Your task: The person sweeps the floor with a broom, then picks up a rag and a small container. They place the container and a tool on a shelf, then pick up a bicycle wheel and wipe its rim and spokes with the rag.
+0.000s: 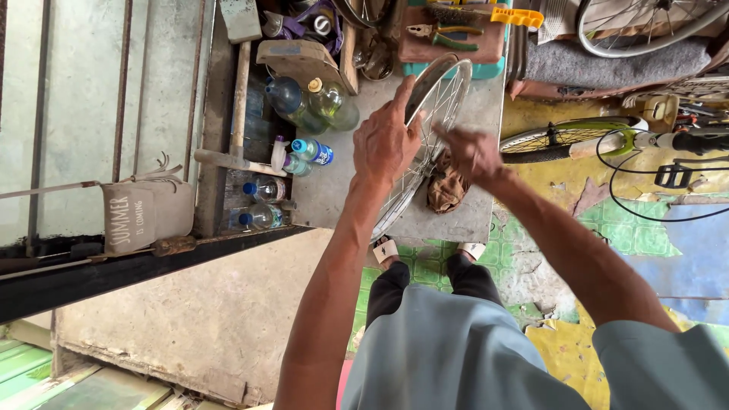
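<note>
The bench [334,190] is crowded along its far edge by a tool tray [456,45] and at its left edge by plastic bottles [304,106], leaving bare room near the front. A spoked wheel rim [444,91] stands tilted above the bench's middle. The left hand [387,140] curls around its left rim edge; the right hand [472,152] pinches a spoke, beside a brown rag [444,190].
</note>
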Available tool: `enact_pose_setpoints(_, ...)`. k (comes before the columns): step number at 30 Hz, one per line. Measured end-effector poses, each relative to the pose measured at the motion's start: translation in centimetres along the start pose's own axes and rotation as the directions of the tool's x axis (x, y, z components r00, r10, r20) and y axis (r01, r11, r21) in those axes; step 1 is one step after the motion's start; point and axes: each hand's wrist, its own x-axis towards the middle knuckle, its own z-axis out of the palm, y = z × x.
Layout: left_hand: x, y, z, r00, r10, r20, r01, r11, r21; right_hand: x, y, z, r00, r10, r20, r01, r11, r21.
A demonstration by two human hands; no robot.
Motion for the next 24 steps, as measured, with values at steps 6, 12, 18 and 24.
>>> enact_pose_setpoints(6,-0.1,-0.3,-0.3,1.0,-0.018,0.007,0.018,1.0,-0.014,0.4,1.3,-0.8,0.998,-0.069,0.008,0.07,0.986,-0.15)
enact_pose_setpoints(12,0.2,-0.8,-0.5,1.0,0.005,-0.016,-0.005,1.0,-0.012,0.0,-0.3,-0.1,0.999,0.024,0.03,-0.022,0.997,-0.073)
enact_pose_setpoints(18,0.0,-0.8,-1.3,0.999,-0.041,0.029,0.039,0.996,0.074,-1.5,-1.1,0.3,1.0,-0.013,0.027,0.016,0.992,-0.123)
enact_pose_setpoints(24,0.0,0.1,-1.7,0.996,-0.07,0.046,0.068,0.997,0.044,0.8,-0.2,0.2,0.995,0.091,0.039,-0.088,0.992,-0.086)
